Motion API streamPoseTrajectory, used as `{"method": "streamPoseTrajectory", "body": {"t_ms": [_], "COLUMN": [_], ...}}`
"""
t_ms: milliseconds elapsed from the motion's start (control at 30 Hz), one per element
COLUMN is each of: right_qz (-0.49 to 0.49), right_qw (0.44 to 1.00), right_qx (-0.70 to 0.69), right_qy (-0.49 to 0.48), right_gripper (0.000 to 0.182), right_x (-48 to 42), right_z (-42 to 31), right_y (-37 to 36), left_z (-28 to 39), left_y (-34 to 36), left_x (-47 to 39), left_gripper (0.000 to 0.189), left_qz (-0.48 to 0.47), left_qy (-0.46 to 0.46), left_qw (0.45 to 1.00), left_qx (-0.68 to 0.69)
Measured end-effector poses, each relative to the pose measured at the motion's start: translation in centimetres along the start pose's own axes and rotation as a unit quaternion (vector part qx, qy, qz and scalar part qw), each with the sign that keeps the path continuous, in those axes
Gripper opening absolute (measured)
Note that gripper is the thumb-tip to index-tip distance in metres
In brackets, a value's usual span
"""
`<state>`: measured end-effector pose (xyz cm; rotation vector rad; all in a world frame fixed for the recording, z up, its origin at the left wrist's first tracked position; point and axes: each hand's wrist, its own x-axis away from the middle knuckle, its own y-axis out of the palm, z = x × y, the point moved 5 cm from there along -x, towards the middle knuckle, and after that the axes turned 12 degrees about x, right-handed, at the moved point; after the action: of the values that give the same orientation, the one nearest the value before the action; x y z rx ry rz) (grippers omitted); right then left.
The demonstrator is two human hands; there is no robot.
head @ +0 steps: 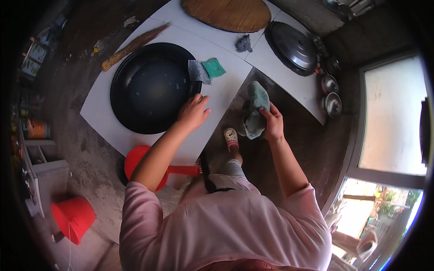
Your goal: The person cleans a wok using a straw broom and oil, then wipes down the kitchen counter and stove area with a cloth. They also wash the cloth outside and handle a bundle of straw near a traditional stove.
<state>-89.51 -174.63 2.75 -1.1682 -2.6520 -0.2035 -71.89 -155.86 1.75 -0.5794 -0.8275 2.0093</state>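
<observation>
My right hand (274, 122) grips a grey-green cloth (259, 98), which hangs over the gap between the white tiled counters. At the near right rim of a large black wok (154, 88) is my left hand (195, 111), its fingers slightly curled and nothing seen in them; whether it touches the rim I cannot tell. The wok sits in the white tiled stove top (217, 98). A grey scouring pad (200, 71) lies over the wok's right edge, with a green scouring pad (213, 67) partly on it. Beyond the wok's left side lies a straw whisk brush (134, 47).
A round wooden lid (230, 13), a dark rag (243, 43) and a domed metal lid (293, 47) are on the far counter. Metal bowls (332, 105) stand at its right end. A red plastic ladle (135, 161) is beneath my left forearm; a red bucket (74, 218) is lower left.
</observation>
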Motion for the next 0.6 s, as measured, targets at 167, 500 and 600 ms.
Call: {"method": "streamPoseTrajectory", "body": {"t_ms": [167, 500, 600], "right_qz": [-0.036, -0.113, -0.132], "right_qw": [0.966, 0.664, 0.653], "right_qx": [0.203, 0.643, 0.645], "right_qy": [-0.157, -0.364, -0.375], "right_gripper": [0.044, 0.059, 0.057], "right_x": [-16.4, -28.6, -32.6], "right_z": [0.7, 4.5, 3.8], "right_y": [2.2, 12.0, 14.4], "left_z": [-2.1, -7.8, -7.4], "left_y": [4.6, 8.5, 6.1], "left_x": [-9.3, -18.2, -18.8], "left_gripper": [0.041, 0.015, 0.017], "left_qz": [0.01, 0.078, 0.139], "left_qy": [-0.07, -0.146, -0.202], "left_qw": [0.99, 0.967, 0.966], "left_qx": [-0.121, -0.196, -0.082]}}
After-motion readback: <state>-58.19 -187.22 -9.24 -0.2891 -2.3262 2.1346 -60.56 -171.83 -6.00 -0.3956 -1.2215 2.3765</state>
